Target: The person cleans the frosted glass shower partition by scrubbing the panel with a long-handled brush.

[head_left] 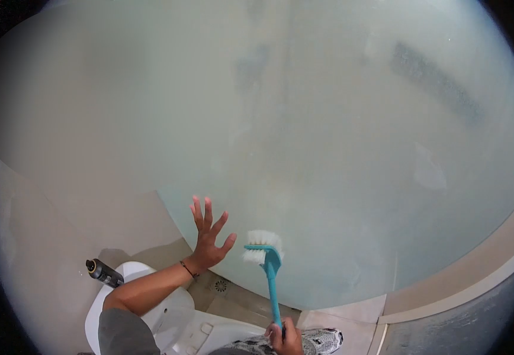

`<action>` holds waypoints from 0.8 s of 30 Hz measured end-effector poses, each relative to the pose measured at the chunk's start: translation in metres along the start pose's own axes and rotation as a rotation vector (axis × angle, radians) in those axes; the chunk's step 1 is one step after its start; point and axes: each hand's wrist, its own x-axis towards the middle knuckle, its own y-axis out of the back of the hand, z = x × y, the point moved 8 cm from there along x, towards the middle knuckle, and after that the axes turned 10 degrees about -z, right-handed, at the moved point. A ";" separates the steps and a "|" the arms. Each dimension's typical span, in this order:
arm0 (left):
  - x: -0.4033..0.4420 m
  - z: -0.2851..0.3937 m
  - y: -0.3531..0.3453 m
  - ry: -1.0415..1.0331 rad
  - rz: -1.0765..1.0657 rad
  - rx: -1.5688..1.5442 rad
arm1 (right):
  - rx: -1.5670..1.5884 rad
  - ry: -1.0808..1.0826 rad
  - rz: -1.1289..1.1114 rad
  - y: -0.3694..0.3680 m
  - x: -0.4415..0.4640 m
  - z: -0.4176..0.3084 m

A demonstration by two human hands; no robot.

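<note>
My right hand [288,339] is wrapped round the lower end of a teal handle. This belongs to a scrub brush [272,284] with white bristles, its head up against a large frosted glass panel [328,177]. To the left of the brush head, my left hand [209,244] is spread wide, fingers apart, in front of the glass near its lower left edge. Whether its fingertips touch the glass I cannot tell. A dark cord circles the left wrist. Blurred dark shapes show through or on the panel.
Below my left arm is a white toilet [180,322]. A dark bottle [104,273] with a yellow ring stands behind it by the wall. A round floor drain [221,286] lies near the glass's lower edge. At right are a pale ledge [476,266] and a dark grey surface [476,313].
</note>
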 end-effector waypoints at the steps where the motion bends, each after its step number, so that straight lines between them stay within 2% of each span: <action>1: 0.000 -0.001 0.000 0.004 -0.012 -0.016 | 0.025 0.129 0.033 0.000 0.002 -0.017; 2: 0.000 -0.001 -0.001 -0.001 -0.020 -0.007 | -0.083 0.144 0.064 0.002 0.002 -0.014; 4: 0.001 -0.001 0.000 -0.020 0.000 -0.014 | 0.197 -0.118 -0.013 0.018 0.021 -0.020; 6: -0.001 0.000 0.003 -0.022 -0.022 -0.019 | 0.169 -0.062 0.007 0.018 0.030 -0.012; 8: 0.001 -0.004 0.000 0.047 -0.004 -0.163 | 0.136 0.134 0.063 0.023 0.039 -0.026; 9: -0.002 -0.008 -0.005 0.064 -0.004 -0.184 | 0.054 0.060 -0.017 0.017 0.035 -0.022; 11: -0.005 -0.013 -0.006 0.049 -0.008 -0.146 | 0.049 0.278 0.199 0.018 0.026 -0.030; 16: -0.008 -0.011 -0.006 0.013 0.006 -0.061 | 0.016 0.301 0.191 -0.002 0.007 0.003; 18: -0.006 -0.012 -0.003 0.030 0.050 -0.048 | 0.199 0.053 0.006 -0.024 -0.001 0.064; 19: -0.008 -0.012 -0.002 0.025 0.059 -0.063 | 0.054 -0.030 -0.018 -0.033 -0.013 0.090; 21: -0.009 -0.010 -0.002 0.031 0.066 -0.072 | -0.098 0.214 0.131 -0.029 -0.014 0.076; 24: -0.008 -0.005 -0.001 0.037 0.059 -0.075 | -0.190 0.115 0.097 -0.029 -0.009 0.071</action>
